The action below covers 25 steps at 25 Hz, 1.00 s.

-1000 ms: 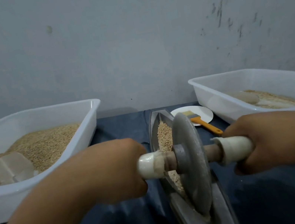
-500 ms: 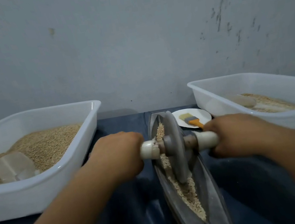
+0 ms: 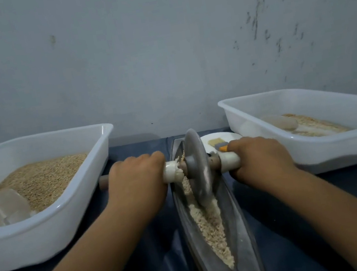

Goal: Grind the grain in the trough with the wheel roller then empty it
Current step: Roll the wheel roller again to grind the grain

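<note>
Two fists gripping the axle, left hand (image 3: 138, 180), right hand (image 3: 258, 157); wheel roller (image 3: 197, 164) between them, in trough (image 3: 242, 238)

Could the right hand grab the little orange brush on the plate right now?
Probably not right away. The right hand is wrapped round the roller handle. The brush lies just behind its knuckles on the plate, nothing between them, so it would likely reach after letting go.

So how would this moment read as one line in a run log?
step: grinding | left hand: grips axle | right hand: grips axle | wheel roller: at trough far end | grain: still in trough
</note>
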Available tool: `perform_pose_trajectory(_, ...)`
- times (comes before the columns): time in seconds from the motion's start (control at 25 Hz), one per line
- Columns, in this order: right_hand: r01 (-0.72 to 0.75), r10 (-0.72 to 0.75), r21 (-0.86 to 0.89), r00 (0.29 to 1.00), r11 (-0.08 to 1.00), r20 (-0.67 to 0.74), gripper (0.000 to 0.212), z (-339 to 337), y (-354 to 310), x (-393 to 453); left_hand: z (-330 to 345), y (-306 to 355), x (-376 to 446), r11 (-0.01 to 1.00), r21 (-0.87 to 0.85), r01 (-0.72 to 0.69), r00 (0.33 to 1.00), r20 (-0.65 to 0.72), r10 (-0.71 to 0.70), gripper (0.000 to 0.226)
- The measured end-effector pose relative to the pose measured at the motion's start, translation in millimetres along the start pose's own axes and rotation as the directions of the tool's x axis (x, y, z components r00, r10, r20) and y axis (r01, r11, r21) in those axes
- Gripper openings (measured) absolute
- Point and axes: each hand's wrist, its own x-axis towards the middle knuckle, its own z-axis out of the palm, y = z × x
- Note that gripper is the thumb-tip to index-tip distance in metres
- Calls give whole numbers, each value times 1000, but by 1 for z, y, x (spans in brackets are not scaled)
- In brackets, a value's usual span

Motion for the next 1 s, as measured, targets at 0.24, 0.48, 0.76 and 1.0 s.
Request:
perform_pose_trajectory(0.24, 101, -154, 144, 889, 984, 432, 39, -54, 23, -27, -29, -19, -13, 961, -263, -81, 907, 381, 181, 14)
perform_pose_trajectory(0.48, 81, -126, 154, 944, 985, 306, 32, -44, 14, -24, -25, -15, -16, 979, -197, -49, 958, 267, 102, 16)
perform_pose_trajectory(0.76, 78, -77, -1, 984, 997, 161, 17, -26, 10, -11, -11, -5, -4, 992, -127, 6, 984, 177, 17, 18)
perform_pose_trajectory(1.0, 110, -241, 277, 833, 955, 498, 56, -66, 30, -34, -40, -23, -23, 941, -330, -71, 881, 421, 214, 18)
